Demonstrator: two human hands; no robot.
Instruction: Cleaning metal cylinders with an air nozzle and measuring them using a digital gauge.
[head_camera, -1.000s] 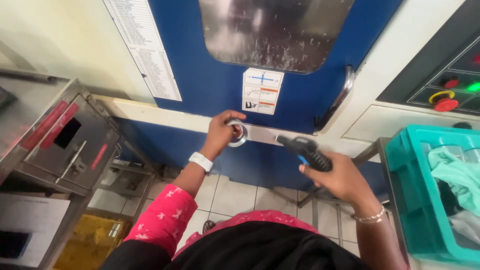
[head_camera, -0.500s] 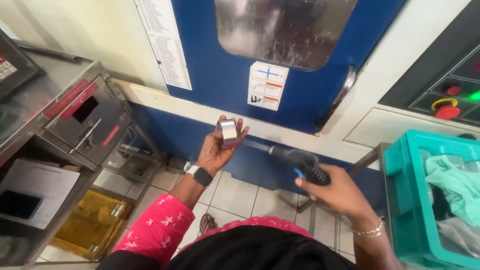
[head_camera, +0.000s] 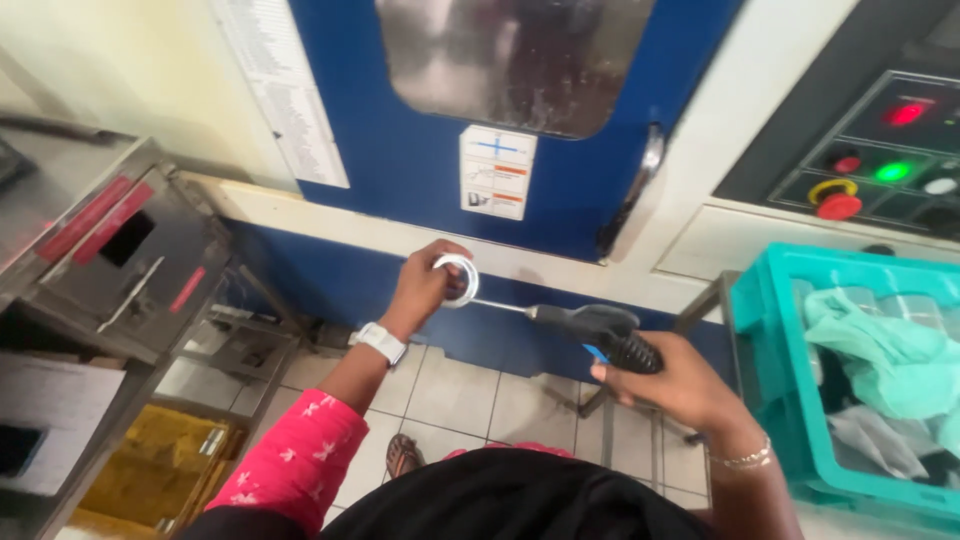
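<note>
Left hand (head_camera: 420, 288) raised in front of the machine, fingers (head_camera: 446, 290) pinching a small silver metal ring (head_camera: 459, 279) by its rim; ring held upright in the air, just below the cream ledge of the blue machine door (head_camera: 420, 150). Right hand (head_camera: 678, 385) wrapped around the black ribbed grip of a dark air blow gun (head_camera: 596, 328), fingers curled tight about it; thin metal nozzle points left, tip at the ring, contact not resolvable. White wrist band (head_camera: 381, 342) on left wrist, pink sleeve below it; thin bracelet on right wrist. Door carries a small rectangular white sticker (head_camera: 496, 172) with blue, orange and black marks, set just under the window; a tall white printed sheet (head_camera: 285, 90) hangs at the door's left edge. Right: control panel (head_camera: 880, 160) with red, green and white lights and a red button on a yellow ring. Below it, teal plastic crate (head_camera: 770, 400) holding green and white cloth. Left: steel cabinet (head_camera: 110, 260) with red strip labels.
</note>
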